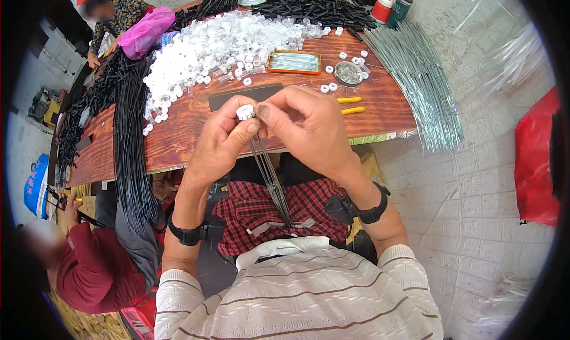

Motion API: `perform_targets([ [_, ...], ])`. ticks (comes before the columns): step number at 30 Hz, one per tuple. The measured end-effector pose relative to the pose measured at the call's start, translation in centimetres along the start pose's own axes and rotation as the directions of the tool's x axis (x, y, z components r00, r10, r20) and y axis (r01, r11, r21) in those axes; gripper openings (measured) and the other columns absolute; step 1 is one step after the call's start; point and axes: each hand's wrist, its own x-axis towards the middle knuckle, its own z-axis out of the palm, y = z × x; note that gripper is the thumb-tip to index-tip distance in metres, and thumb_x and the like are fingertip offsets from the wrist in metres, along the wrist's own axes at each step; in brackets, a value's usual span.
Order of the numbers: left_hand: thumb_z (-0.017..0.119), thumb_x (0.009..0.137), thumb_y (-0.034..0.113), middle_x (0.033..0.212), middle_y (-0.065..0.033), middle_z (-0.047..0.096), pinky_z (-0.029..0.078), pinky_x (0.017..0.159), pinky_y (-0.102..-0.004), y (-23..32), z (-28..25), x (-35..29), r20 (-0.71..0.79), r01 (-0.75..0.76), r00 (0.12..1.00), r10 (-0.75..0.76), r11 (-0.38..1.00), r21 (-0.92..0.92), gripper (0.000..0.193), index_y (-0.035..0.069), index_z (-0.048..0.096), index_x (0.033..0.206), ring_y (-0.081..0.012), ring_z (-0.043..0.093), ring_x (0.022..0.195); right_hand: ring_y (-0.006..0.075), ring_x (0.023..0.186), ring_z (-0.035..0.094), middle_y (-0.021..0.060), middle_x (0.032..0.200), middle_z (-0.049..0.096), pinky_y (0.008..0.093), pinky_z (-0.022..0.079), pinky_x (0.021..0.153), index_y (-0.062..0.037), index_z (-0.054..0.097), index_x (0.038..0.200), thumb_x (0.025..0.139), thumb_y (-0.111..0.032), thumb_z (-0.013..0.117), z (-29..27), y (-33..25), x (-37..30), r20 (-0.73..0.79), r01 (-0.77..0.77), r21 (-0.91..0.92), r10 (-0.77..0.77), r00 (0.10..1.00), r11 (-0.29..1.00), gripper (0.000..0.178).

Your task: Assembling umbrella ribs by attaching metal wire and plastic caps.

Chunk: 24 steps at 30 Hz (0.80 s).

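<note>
A long wooden bench (178,126) carries a wide heap of clear plastic caps (219,43) along its middle, with black rods (314,7) at the far edge and a bundle of grey wires (415,84) hanging over the right end. An orange tray (294,61) sits just behind the hands. Over the near edge, the left hand (222,141) pinches a small white cap (245,111) between thumb and forefinger, closed around it. The right hand (309,126) is closed too, fingertips touching the cap. A few thin metal ribs (270,174) hang from the cap toward the lap.
</note>
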Motion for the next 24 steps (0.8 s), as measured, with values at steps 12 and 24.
perform_targets([
  [12, 0.058, 0.097, 0.022, 0.086, 0.0001, 0.058, 0.039, 0.065, -0.0195, -0.2, -0.6, -0.5, 0.018, 0.006, 1.000, -0.005, 1.000, -0.028, 0.021, 0.004, 0.053, 0.106, -0.0049, 0.051, 0.078, 0.0051, 0.067, 0.058, 0.0048, 0.081, 0.066, 0.0181, 0.046, 0.060, 0.0007, 0.063, 0.097, 0.096, -0.019, 0.058, -0.3, 1.8, 0.5, 0.350, -0.414, 0.583, 0.243, 0.905, 0.699, 0.020],
  [24, 0.052, 0.096, 0.012, 0.084, -0.0012, 0.058, 0.042, 0.065, -0.0211, 0.1, 0.5, -0.2, -0.045, -0.012, 0.999, 0.019, 0.987, 0.159, 0.013, 0.001, 0.052, 0.103, -0.0062, 0.053, 0.077, 0.0052, 0.063, 0.056, 0.0060, 0.080, 0.066, 0.0214, 0.046, 0.056, 0.0025, 0.060, 0.096, 0.089, -0.009, 0.062, 0.8, 0.2, -1.7, 0.023, -0.244, 0.310, 0.249, 0.968, 0.919, 0.014],
])
